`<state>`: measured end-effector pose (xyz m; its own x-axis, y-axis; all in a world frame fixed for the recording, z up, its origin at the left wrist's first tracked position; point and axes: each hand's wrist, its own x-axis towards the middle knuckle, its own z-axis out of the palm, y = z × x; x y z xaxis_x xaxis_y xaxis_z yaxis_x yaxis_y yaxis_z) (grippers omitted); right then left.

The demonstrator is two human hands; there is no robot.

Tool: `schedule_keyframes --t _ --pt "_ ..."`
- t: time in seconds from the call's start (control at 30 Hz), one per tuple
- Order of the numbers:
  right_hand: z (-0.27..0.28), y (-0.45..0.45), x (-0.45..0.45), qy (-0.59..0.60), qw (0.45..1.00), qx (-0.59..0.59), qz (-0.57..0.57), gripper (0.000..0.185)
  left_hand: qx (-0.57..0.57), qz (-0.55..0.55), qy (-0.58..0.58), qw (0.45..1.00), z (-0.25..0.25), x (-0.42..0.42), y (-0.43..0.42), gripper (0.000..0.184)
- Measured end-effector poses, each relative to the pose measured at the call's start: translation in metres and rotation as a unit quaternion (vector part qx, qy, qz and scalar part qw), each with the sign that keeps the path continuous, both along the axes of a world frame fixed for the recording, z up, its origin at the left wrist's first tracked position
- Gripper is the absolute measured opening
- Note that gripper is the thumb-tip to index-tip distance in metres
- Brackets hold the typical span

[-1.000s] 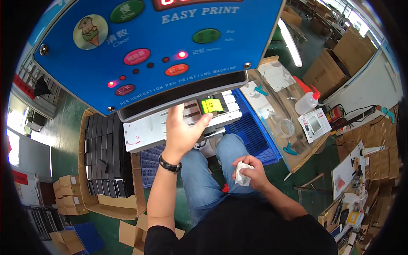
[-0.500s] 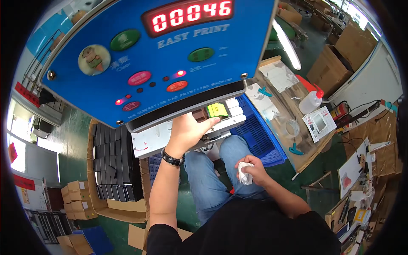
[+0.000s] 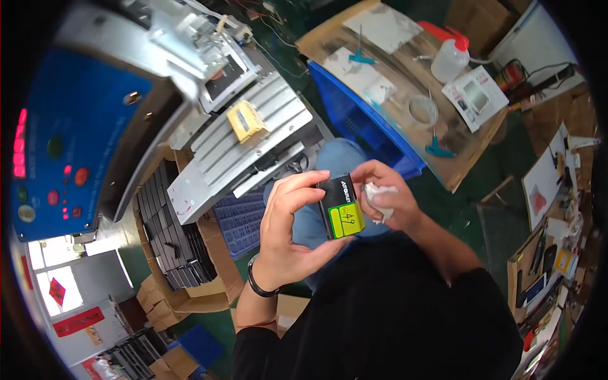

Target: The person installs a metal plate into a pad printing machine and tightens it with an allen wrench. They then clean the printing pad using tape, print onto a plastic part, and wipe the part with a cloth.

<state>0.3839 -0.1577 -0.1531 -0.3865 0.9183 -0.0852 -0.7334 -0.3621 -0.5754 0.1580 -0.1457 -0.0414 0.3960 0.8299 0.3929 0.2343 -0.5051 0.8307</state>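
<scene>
A small black box (image 3: 334, 192) with white lettering and a yellow-green label bearing handwritten figures is held up in front of my body. My left hand (image 3: 286, 221) has it between the thumb below and the fingers above. Close by on its right, my right hand (image 3: 400, 201) is closed around a crumpled white tissue (image 3: 382, 201); whether its fingertips touch the box I cannot tell. Beyond the hands, a pale yellow block (image 3: 247, 122) sits on the grooved metal bed (image 3: 278, 104) of the pad printing machine.
The machine's blue control panel (image 3: 69, 139) stands at left. Below it, a cardboard carton (image 3: 221, 301) holds many stacked black boxes (image 3: 171, 234). A blue crate (image 3: 380, 142) adjoins a worktable (image 3: 392, 82) carrying a squeeze bottle (image 3: 451, 60), a tape roll (image 3: 422, 111) and hex keys (image 3: 439, 149).
My left hand has brought the black box from the machine bed back toward my body. The right hand, still holding the tissue, has risen beside it. My view has turned, uncovering the bed.
</scene>
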Motion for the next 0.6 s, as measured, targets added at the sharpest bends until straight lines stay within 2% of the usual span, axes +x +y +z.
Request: schedule_keyframes --t 0.1,0.23,0.6 --pt "0.01 0.008 0.02 0.051 0.998 0.01 0.044 0.04 -0.002 0.011 0.013 1.0 -0.003 0.023 -0.002 0.069" --pt "0.022 0.008 0.017 -0.012 1.0 0.002 0.022 0.043 -0.071 0.028 -0.02 0.997 -0.011 0.02 -0.012 0.075" --pt "0.019 0.007 0.024 -0.024 1.0 0.0 -0.004 0.04 -0.076 0.049 0.006 0.996 -0.016 0.017 -0.015 0.074"
